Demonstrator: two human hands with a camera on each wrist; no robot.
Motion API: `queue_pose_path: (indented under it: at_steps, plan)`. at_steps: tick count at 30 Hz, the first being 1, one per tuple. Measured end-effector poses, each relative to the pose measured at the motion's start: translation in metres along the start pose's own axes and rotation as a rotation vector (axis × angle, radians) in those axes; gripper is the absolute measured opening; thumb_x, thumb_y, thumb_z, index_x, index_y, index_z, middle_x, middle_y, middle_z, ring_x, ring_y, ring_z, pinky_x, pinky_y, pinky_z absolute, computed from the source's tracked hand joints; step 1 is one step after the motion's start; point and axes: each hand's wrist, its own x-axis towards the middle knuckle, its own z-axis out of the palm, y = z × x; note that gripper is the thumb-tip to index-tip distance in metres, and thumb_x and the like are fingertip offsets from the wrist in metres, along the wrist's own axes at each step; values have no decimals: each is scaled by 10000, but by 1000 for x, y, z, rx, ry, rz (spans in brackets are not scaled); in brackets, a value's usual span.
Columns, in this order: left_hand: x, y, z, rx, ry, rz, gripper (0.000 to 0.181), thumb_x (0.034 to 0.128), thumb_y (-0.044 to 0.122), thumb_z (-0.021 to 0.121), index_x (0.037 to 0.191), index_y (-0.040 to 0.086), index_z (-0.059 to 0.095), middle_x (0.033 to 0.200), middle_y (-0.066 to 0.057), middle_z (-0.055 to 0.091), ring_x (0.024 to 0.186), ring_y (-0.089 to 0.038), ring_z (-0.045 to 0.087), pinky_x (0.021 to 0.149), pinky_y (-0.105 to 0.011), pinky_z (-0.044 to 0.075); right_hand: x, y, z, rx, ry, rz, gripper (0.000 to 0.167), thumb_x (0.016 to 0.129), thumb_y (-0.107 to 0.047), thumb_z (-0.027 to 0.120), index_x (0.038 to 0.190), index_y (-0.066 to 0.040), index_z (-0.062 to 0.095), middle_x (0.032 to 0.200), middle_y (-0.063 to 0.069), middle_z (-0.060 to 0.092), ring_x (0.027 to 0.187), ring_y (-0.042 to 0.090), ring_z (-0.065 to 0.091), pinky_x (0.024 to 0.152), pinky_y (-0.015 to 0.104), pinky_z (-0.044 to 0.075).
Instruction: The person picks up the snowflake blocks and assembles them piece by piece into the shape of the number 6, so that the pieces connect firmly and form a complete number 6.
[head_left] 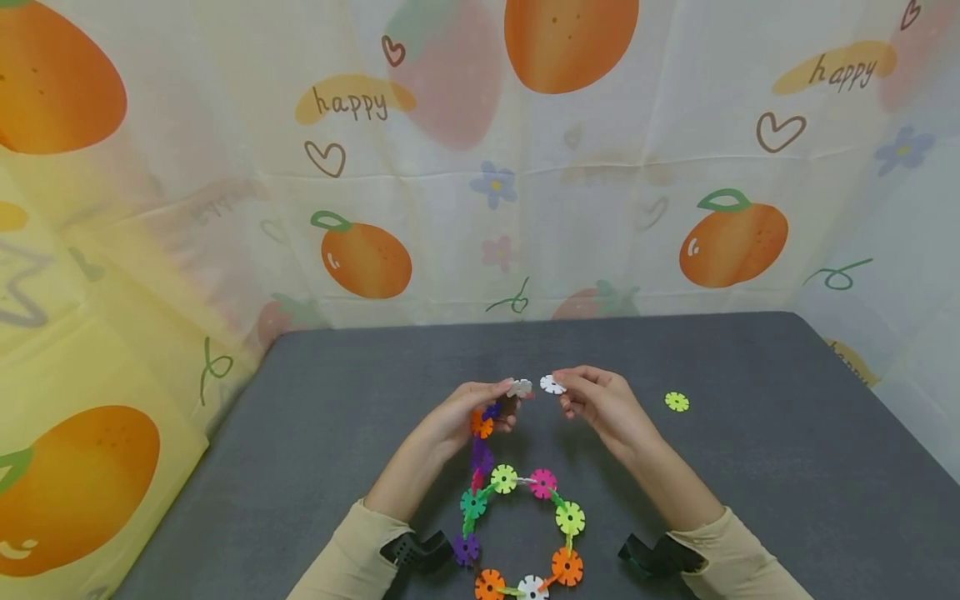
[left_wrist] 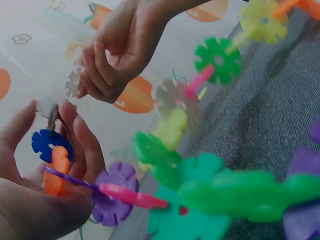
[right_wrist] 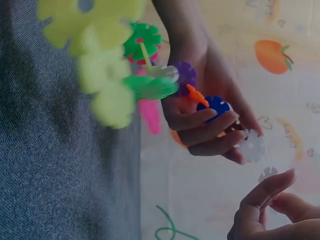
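Observation:
Between thumb and fingers, my left hand (head_left: 456,412) pinches a white notched disc (right_wrist: 251,146) at the end of a chain. A blue disc (left_wrist: 51,145) and an orange disc (head_left: 482,423) of that chain lie against the palm. From there the chain runs through purple and pink pieces down to a ring of interlocked colored discs (head_left: 570,518). My right hand (head_left: 609,410) pinches another white notched disc (head_left: 552,384) by its edge. The two white discs face each other across a small gap, apart. In the right wrist view, the fingers partly hide the right one.
A loose yellow-green disc (head_left: 677,402) lies on the dark grey table (head_left: 750,450) to the right of my right hand. Behind the table hangs a fruit-printed curtain (head_left: 450,250). The ring lies near the front, between the forearms.

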Motion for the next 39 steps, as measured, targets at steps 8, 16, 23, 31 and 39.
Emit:
queue_pose_path:
  at_steps: [8,16,23,31,39]
  plan:
    - [0,-1,-2,-11,-31,30,333,991,334,552,975,72,756,818,25,675,666,-101,605,683,-217,550,-2,0,4,31,0,-13,158,937,-177,657,998,-31,644,730,-25,631,622,88,577,606,219,515]
    - [2,-1,0,35,-38,37,376,984,293,568,1074,-47,700,815,-2,673,656,-98,617,680,-230,555,-4,0,4,-20,-9,-33,167,924,-182,675,979,-27,646,697,-29,637,601,89,589,606,233,528]
    - [1,-2,3,49,-28,32,254,972,256,597,992,40,729,809,12,681,660,-87,625,689,-232,557,-3,1,4,-136,15,-89,275,926,-187,674,1046,57,629,668,-32,648,576,97,594,607,264,544]
    - [0,-1,5,73,-18,17,240,975,247,587,962,49,722,806,15,688,659,-90,629,683,-236,556,-3,0,2,-174,-1,-111,331,923,-196,680,1097,83,646,691,-44,648,573,97,565,603,262,521]
    - [1,-5,5,125,-8,31,278,970,198,598,1062,-49,686,841,4,703,694,-93,647,704,-243,566,-4,2,3,-272,7,-157,301,917,-155,682,1074,101,664,689,-37,651,553,93,566,577,269,526]
